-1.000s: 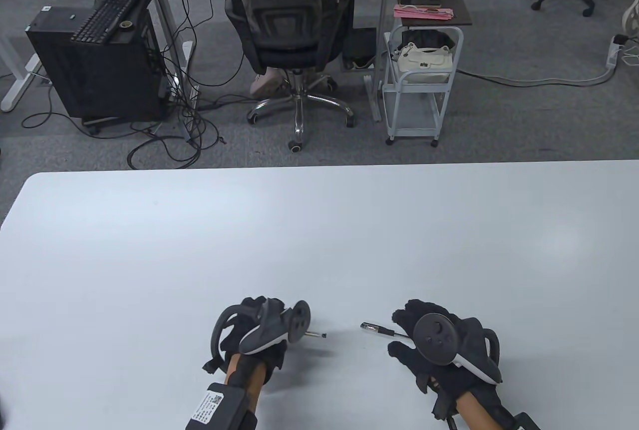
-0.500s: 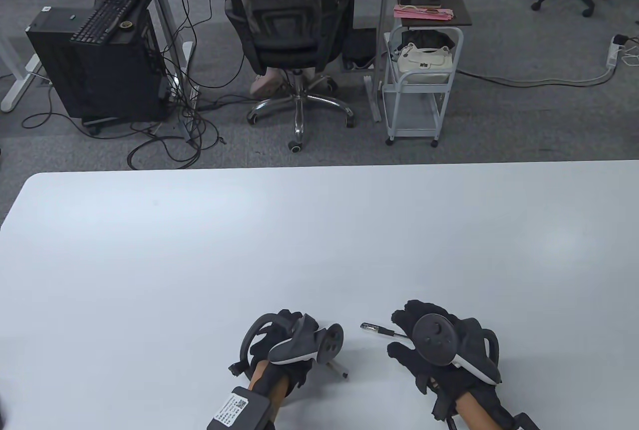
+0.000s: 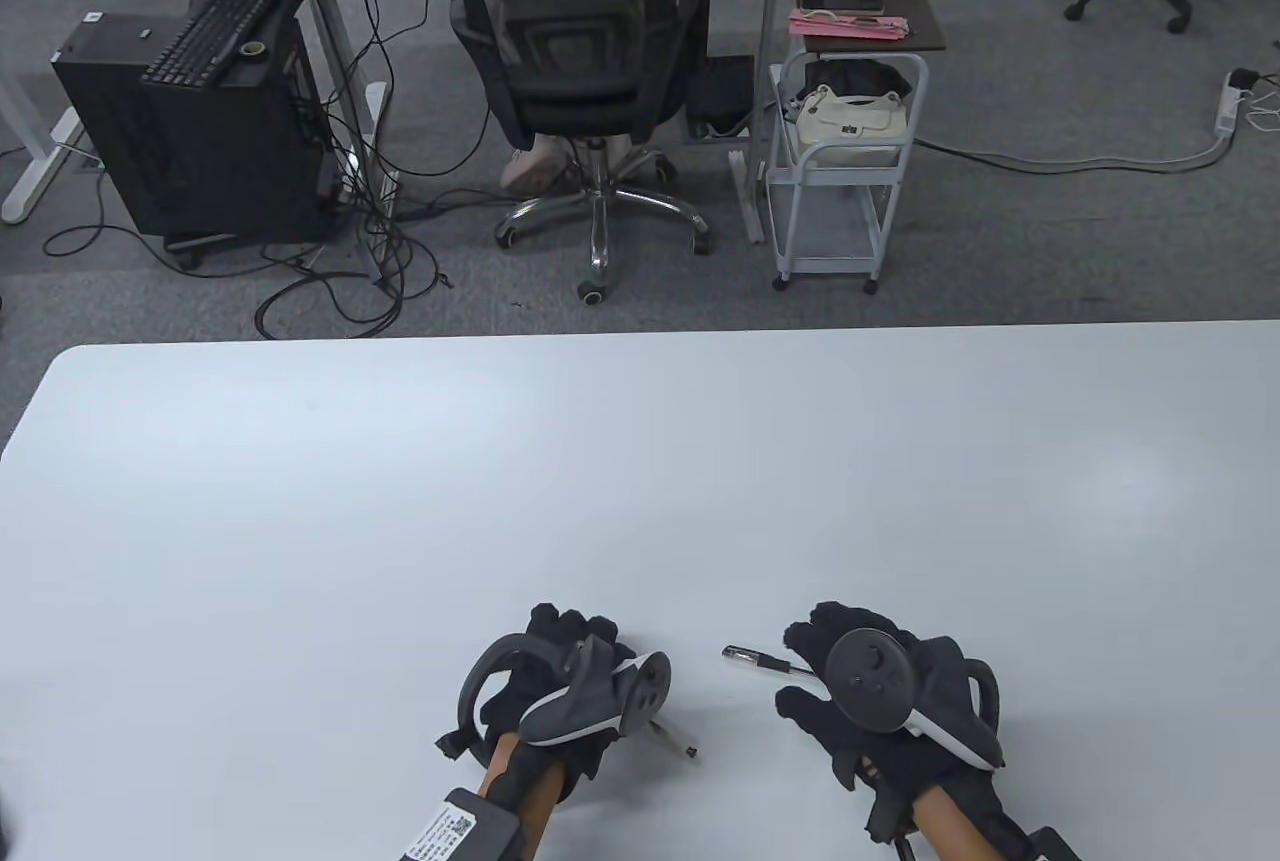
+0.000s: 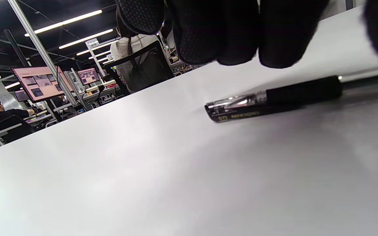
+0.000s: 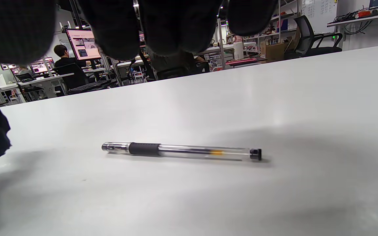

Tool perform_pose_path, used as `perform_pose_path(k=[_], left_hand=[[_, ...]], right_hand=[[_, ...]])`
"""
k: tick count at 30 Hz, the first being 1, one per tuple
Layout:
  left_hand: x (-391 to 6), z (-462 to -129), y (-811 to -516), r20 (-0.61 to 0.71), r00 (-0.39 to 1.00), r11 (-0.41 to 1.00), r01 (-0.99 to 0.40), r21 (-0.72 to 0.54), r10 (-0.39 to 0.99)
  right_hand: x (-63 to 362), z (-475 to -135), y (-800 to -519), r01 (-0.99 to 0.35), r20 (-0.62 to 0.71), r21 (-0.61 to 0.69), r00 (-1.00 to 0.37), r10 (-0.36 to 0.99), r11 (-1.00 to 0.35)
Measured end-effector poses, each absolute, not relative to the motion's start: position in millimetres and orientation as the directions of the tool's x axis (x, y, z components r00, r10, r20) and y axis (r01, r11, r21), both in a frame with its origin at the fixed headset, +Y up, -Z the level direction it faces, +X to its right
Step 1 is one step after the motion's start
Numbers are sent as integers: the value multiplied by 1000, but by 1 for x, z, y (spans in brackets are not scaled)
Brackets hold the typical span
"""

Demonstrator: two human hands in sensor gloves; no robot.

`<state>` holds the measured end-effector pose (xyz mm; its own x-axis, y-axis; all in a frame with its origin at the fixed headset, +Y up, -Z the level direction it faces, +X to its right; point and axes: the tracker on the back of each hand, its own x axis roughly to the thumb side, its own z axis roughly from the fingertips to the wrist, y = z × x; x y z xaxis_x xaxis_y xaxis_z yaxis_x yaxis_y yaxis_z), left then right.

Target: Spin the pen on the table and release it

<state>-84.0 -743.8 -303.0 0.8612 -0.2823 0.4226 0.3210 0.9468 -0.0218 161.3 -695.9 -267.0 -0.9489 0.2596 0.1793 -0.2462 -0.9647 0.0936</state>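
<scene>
Two clear pens with black grips lie on the white table (image 3: pixel 640 481). The left pen (image 3: pixel 676 741) sticks out from under my left hand (image 3: pixel 570 646), pointing toward the near right. In the left wrist view this pen (image 4: pixel 274 98) lies flat on the table, with my gloved fingers (image 4: pixel 228 32) hovering just above it and apart from it. The right pen (image 3: pixel 758 661) lies level, partly under my right hand (image 3: pixel 815 666). In the right wrist view that pen (image 5: pixel 182 150) lies free on the table below my fingers (image 5: pixel 162 26).
Past the table's far edge are an office chair (image 3: pixel 575 51), a white cart (image 3: pixel 845 151) with a bag, and a black computer case (image 3: pixel 190 131) on the floor. Both hands sit near the table's front edge.
My left hand moved right, then a little back left. The left pen turned from pointing right to pointing toward the near right and now lies free. The right hand and right pen have not moved.
</scene>
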Motion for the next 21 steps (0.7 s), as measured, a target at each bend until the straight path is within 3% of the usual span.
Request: perform_pose_path(k=[4,11,16,21], left_hand=[[-82,-302,-753,428,857,943,331,-29,-288],[-110,-299,-729,365,925,992,124,-18,-109],[-129,-285,-695,325,945,994,-60,90,28],[-138,-260,-652,342,918,908,-305,289,199]], right_hand=[[161,-267,-697,-244,180,113,-948,262,-963],[162,-267,-696,-256,177,112,-946,273,-960],[162,-267,-695,-265,185,97,-942,279,-959],[157,-261,-685,-319,245,18,-917,314,-948]])
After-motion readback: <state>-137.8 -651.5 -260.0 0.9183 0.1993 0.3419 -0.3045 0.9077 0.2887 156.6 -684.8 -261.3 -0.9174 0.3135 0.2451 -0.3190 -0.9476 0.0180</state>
